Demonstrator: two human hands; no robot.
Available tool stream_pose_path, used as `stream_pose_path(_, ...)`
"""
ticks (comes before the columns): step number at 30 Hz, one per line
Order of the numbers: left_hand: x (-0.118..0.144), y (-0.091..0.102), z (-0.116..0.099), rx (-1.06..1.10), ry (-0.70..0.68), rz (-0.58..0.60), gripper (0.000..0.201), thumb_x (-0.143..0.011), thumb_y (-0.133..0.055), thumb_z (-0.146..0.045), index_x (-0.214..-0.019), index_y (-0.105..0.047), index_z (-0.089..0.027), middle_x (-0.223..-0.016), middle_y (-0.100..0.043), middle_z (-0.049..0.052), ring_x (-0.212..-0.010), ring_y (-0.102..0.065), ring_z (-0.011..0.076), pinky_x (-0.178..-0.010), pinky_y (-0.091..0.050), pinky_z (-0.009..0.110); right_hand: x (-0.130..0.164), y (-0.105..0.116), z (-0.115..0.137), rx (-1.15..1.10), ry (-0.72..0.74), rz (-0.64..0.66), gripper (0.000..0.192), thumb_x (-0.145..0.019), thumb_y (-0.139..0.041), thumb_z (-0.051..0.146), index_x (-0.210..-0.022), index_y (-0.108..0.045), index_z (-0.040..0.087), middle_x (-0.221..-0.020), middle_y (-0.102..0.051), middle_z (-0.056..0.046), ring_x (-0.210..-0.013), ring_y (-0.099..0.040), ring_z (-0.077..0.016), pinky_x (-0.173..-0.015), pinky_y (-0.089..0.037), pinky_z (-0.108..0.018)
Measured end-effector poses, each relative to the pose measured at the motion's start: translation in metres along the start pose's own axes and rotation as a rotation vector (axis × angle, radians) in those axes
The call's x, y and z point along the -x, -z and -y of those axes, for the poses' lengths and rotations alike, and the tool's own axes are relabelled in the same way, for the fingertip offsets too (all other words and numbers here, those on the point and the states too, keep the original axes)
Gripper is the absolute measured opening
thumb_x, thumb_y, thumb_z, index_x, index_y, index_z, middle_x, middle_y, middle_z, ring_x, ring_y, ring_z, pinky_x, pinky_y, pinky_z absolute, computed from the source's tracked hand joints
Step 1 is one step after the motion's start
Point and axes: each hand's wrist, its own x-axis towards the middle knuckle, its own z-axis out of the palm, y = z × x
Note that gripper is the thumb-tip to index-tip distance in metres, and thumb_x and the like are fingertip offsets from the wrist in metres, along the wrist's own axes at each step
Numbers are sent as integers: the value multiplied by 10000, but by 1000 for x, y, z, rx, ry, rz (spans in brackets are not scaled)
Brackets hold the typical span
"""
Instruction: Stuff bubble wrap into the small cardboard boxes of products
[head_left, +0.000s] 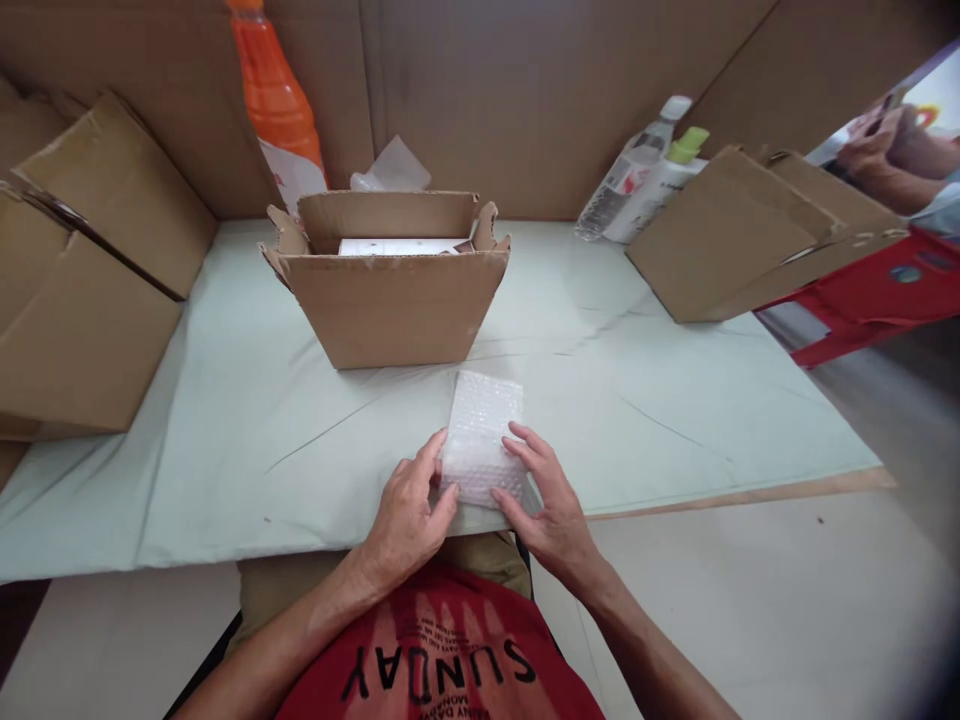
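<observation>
A bubble wrap packet [484, 440], whitish and roughly rectangular, lies near the front edge of the table. At its left side is my left hand [412, 505], thumb on the near left corner and fingers curved along the edge. My right hand [547, 500] grips the opposite side, with its thumb at the near edge and fingertips on the upper right part. Whatever the wrap may contain cannot be made out. Just beyond it stands an open cardboard box [405, 310] with a white item [401, 246] inside.
Larger cardboard boxes stand at left [82, 330] and right [735, 240]. Behind are an orange bottle [277, 100], a clear bottle [626, 180] and a white bottle with a green cap [656, 195]. A cardboard wall [525, 110] closes the back. Another person's hand [877, 145] shows far right.
</observation>
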Motion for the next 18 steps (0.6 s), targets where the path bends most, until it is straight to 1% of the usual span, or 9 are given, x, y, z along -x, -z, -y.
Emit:
stream_pose_path(1, -2, 1, 0, -12, -11, 5, 549, -913, -533, -197, -1452, -437, -173, -950, -702, 53, -841, -641, 200, -828, -536, 372, 1, 0, -1, 24, 2, -27, 526, -935, -613, 183, -1434, -465, 256, -1514, -463, -151, -1388, -485, -289, -1079, -493, -486)
stream_pose_path(3, -5, 2, 0, -34, -43, 10, 516, -914, -513, -162, -1427, -468, -176, -962, -705, 55, -823, -639, 190, -807, -532, 352, 4, 2, -2, 84, 22, -93, 522, -926, -628, 176, -1422, -478, 237, -1534, -431, -172, -1370, -495, -306, -1062, -486, -505)
stream_pose_path(5, -9, 2, 0, -62, -85, 26, 489, -909, -498, -127, -1396, -503, -172, -991, -709, 66, -824, -641, 186, -794, -529, 339, 8, 6, -1, 140, 88, -110, 497, -909, -644, 166, -1385, -510, 225, -1493, -483, -172, -1330, -525, -314, -1048, -473, -510)
stream_pose_path(8, -15, 4, -2, -119, -140, 107, 428, -905, -504, -108, -1325, -563, -166, -952, -712, 61, -798, -640, 186, -795, -528, 349, 11, 8, 1, 202, 215, -18, 440, -897, -654, 179, -1324, -549, 203, -1371, -606, -155, -1299, -543, -324, -1021, -455, -511)
stream_pose_path(10, -19, 6, -3, -168, -159, 150, 385, -906, -531, -129, -1285, -589, -169, -962, -710, 64, -813, -645, 197, -811, -530, 371, 11, 6, 1, 249, 247, 69, 401, -905, -647, 204, -1298, -568, 194, -1322, -649, -144, -1290, -548, -331, -1005, -446, -518)
stream_pose_path(13, -20, 11, -7, -239, -203, 112, 365, -898, -588, -197, -1261, -601, -172, -1112, -680, 115, -989, -644, 253, -882, -528, 427, 10, 2, -2, 295, 213, 152, 326, -931, -615, 206, -1256, -609, 195, -1330, -660, -135, -1292, -551, -326, -994, -451, -520)
stream_pose_path(15, -17, 16, -10, -246, -279, 100, 397, -872, -613, -201, -1268, -594, -177, -1256, -630, 146, -1146, -596, 293, -968, -503, 469, 10, 1, -4, 282, 201, 176, 293, -950, -575, 187, -1238, -632, 203, -1358, -649, -130, -1305, -549, -311, -1001, -459, -514)
stream_pose_path(18, -10, 20, -11, -199, -395, 161, 523, -811, -594, -117, -1327, -544, -185, -1396, -562, 153, -1287, -516, 304, -1064, -453, 494, 8, 3, -6, 243, 231, 215, 317, -965, -510, 144, -1226, -659, 242, -1350, -660, -100, -1314, -549, -279, -1008, -471, -491)
